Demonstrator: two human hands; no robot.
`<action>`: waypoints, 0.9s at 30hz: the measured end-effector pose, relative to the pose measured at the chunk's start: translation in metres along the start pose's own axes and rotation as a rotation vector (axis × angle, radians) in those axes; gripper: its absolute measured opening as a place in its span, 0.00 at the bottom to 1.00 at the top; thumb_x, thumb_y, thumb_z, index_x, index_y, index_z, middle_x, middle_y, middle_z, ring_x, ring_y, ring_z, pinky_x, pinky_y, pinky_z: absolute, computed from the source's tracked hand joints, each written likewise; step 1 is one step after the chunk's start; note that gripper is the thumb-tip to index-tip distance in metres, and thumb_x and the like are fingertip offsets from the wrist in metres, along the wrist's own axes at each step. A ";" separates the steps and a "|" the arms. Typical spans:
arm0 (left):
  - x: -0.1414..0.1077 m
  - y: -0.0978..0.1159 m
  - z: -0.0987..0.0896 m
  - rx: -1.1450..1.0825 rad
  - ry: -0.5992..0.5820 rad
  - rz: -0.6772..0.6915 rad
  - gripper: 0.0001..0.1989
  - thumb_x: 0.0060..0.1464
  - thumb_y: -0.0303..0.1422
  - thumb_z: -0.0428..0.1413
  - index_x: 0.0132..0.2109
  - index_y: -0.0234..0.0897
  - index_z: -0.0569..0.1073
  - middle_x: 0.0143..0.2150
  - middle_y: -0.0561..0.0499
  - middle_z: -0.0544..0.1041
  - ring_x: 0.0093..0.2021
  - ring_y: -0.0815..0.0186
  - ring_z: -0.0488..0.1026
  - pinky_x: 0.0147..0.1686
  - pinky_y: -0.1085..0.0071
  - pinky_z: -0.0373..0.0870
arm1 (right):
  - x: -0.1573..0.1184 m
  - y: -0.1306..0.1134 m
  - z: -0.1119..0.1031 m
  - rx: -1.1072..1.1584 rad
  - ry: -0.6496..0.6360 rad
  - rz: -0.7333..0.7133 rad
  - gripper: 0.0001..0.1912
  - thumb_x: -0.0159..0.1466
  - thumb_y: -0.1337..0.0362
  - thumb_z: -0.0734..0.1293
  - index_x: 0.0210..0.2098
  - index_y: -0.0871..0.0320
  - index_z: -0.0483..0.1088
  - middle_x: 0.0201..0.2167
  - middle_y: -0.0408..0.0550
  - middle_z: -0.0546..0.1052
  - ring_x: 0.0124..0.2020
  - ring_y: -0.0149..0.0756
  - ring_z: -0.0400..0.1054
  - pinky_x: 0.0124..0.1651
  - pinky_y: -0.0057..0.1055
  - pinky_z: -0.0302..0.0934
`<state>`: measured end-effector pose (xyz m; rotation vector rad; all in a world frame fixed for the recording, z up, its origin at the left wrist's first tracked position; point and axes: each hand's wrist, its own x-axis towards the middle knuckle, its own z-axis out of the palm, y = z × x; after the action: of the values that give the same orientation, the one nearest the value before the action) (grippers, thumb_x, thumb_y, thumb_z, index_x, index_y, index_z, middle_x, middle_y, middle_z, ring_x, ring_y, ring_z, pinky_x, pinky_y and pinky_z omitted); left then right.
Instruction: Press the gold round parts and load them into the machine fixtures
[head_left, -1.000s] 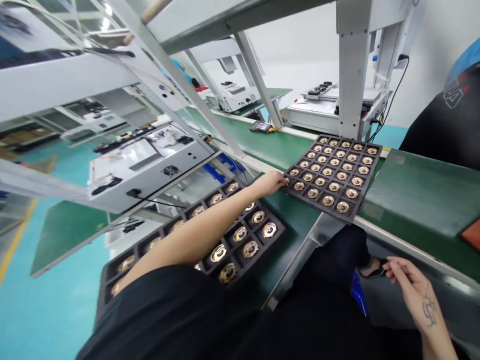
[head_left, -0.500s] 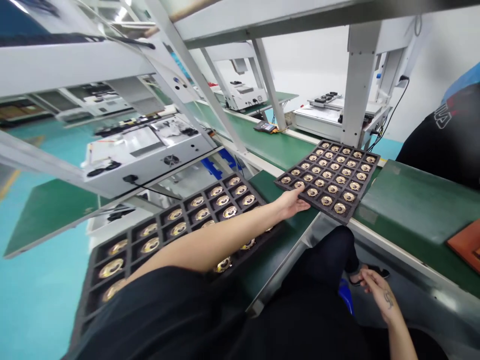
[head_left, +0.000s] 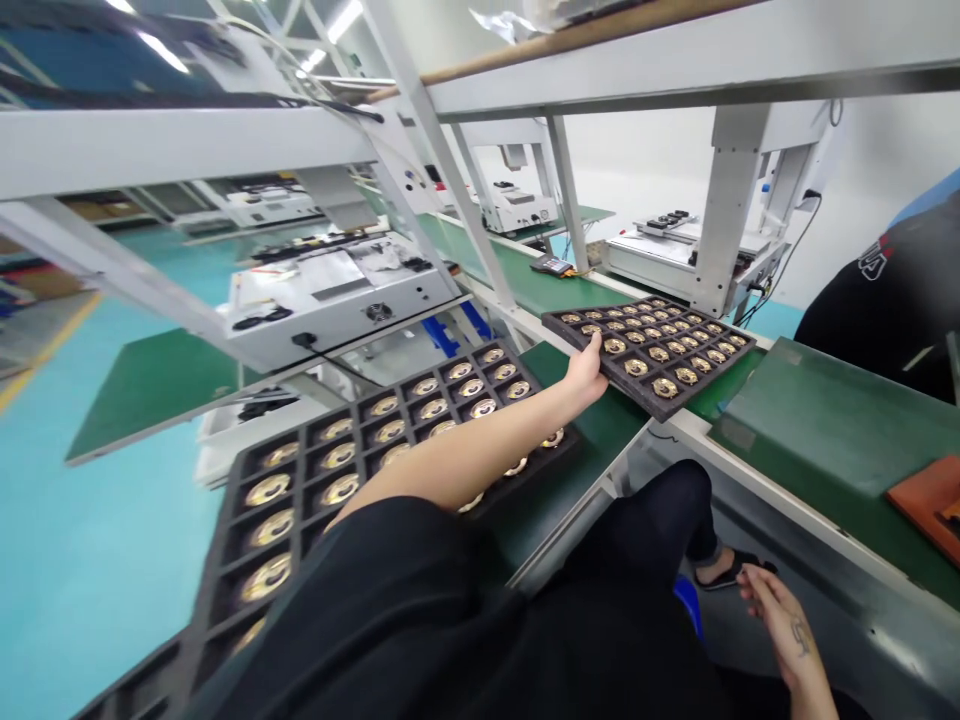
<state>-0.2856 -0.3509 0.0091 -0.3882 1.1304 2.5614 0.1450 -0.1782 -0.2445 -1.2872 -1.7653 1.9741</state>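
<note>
Gold-coloured round parts fill the compartments of a black divided tray (head_left: 679,349) on the green bench. My left hand (head_left: 586,372) is closed on this tray's near-left edge, its thumb on top and its other fingers mostly hidden below. That edge is raised, so the tray tilts. Under my left forearm lies a larger-looking black tray (head_left: 300,462) with similar gold parts, partly covered by my arm and sleeve. My right hand (head_left: 776,610) hangs low at the right, beside my leg, its fingers loosely bent and apart with nothing visible in them.
A raised green surface (head_left: 817,430) lies right of the far tray, with an orange tray (head_left: 930,500) at the right edge. White machines (head_left: 337,295) and metal uprights (head_left: 480,240) stand beyond. A person in dark clothing (head_left: 885,290) is at the far right.
The far tray's near-left edge has risen with my left hand, and the tray now looks steeper. My view has shifted, bringing more of the near tray's left side in. My right hand stays low.
</note>
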 end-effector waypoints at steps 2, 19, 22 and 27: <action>-0.010 0.020 -0.013 -0.025 -0.021 0.003 0.25 0.67 0.35 0.67 0.66 0.35 0.75 0.53 0.36 0.87 0.49 0.53 0.88 0.55 0.54 0.85 | 0.004 -0.018 0.006 -0.037 -0.061 -0.058 0.38 0.49 0.33 0.79 0.45 0.57 0.86 0.41 0.54 0.88 0.40 0.50 0.81 0.36 0.36 0.74; -0.121 0.145 -0.139 0.076 0.064 -0.054 0.25 0.71 0.40 0.59 0.68 0.32 0.75 0.52 0.34 0.88 0.50 0.42 0.88 0.58 0.41 0.83 | 0.057 -0.243 0.227 0.823 -0.449 -0.128 0.27 0.72 0.39 0.67 0.55 0.53 0.79 0.57 0.52 0.85 0.64 0.46 0.78 0.68 0.51 0.73; -0.138 0.168 -0.159 0.124 0.189 -0.037 0.25 0.68 0.42 0.62 0.66 0.34 0.77 0.48 0.34 0.88 0.50 0.38 0.88 0.55 0.40 0.84 | 0.060 -0.250 0.237 0.745 -0.455 -0.196 0.26 0.67 0.42 0.73 0.55 0.53 0.80 0.59 0.51 0.85 0.65 0.51 0.77 0.67 0.55 0.74; -0.173 0.213 -0.198 0.199 0.339 0.074 0.24 0.67 0.42 0.62 0.65 0.35 0.77 0.44 0.38 0.89 0.51 0.40 0.87 0.54 0.42 0.85 | 0.025 -0.268 0.268 0.693 -0.602 -0.269 0.24 0.63 0.52 0.78 0.56 0.54 0.79 0.59 0.49 0.85 0.64 0.50 0.78 0.68 0.54 0.73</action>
<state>-0.1863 -0.6648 0.0850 -0.7641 1.5270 2.4739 -0.1612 -0.2803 -0.0445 -0.2396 -1.1292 2.6047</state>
